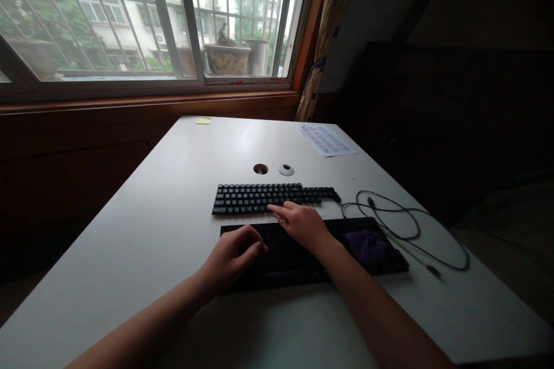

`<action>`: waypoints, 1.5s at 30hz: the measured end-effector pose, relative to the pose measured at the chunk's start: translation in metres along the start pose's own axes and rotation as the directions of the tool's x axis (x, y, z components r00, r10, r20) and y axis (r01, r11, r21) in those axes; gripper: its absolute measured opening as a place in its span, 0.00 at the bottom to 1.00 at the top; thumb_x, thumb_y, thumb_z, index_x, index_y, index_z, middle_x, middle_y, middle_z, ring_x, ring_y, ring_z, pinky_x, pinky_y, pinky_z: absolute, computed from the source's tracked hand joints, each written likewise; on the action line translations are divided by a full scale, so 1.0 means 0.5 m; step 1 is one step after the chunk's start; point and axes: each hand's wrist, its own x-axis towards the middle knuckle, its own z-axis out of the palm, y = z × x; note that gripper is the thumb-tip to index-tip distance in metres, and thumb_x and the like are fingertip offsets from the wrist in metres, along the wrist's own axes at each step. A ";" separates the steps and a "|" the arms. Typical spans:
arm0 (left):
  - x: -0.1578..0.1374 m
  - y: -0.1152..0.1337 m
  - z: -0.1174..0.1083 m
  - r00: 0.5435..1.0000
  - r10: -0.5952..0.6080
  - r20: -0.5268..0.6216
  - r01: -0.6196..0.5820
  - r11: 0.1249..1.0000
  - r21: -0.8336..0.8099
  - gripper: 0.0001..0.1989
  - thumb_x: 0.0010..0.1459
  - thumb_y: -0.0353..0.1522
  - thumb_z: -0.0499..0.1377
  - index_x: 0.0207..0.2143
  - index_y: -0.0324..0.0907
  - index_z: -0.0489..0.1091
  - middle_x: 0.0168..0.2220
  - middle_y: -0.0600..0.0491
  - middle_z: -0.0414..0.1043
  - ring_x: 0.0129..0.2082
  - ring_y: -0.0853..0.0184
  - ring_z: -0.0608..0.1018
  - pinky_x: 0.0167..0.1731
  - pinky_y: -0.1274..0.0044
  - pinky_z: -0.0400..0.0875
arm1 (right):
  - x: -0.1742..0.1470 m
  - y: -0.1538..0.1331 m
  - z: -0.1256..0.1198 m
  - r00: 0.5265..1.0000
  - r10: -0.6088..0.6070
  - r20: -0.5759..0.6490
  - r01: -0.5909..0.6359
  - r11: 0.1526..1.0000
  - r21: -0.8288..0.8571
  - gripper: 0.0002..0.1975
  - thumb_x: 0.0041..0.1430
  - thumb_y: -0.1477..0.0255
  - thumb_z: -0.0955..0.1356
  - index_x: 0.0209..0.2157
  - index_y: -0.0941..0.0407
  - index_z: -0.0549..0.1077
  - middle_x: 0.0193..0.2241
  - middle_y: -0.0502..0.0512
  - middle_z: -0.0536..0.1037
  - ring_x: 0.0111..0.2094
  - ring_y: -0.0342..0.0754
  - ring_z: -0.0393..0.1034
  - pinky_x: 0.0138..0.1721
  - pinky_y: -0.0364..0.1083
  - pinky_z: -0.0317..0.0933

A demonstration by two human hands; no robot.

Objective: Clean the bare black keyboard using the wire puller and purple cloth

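Note:
Rows of black keycaps (246,196) lie on the white table, laid out like a keyboard, with the rows on the right shorter. Nearer to me is a black keyboard base (294,268), with a bunched purple cloth (367,247) on its right part. My right hand (300,223) reaches across the base, its index finger stretched out to the front row of keycaps; its thumb is hidden. Over the left end of the base, my left hand (240,253) is closed, fingers curled towards the thumb. Anything in it is too small or dark to make out.
Looped black cables (418,230) spread over the right side of the white table (173,213). Behind the keycaps are a round hole (260,169) and a white ring cover (285,169). Printed sheets (329,140) and a yellow sticky note (203,121) lie near the far edge.

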 end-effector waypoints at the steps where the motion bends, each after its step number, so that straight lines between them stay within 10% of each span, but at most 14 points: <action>1: 0.000 0.000 0.000 1.000 0.002 0.001 -0.002 1.000 0.002 0.07 0.64 0.32 0.56 0.36 0.40 0.72 0.34 0.51 0.78 0.34 0.66 0.78 0.36 0.77 0.69 | 0.000 -0.001 0.001 1.000 -0.001 0.001 0.001 1.000 0.005 0.19 0.69 0.61 0.59 0.59 0.38 0.68 0.41 0.49 0.78 0.37 0.47 0.74 0.35 0.44 0.60; 45: -0.001 0.002 -0.002 1.000 0.003 0.006 -0.003 1.000 0.010 0.06 0.64 0.31 0.56 0.36 0.40 0.72 0.34 0.51 0.78 0.34 0.66 0.78 0.36 0.77 0.69 | -0.008 0.001 -0.002 0.998 0.064 -0.002 -0.064 0.998 0.007 0.19 0.68 0.64 0.60 0.58 0.42 0.70 0.42 0.51 0.79 0.39 0.49 0.75 0.36 0.45 0.62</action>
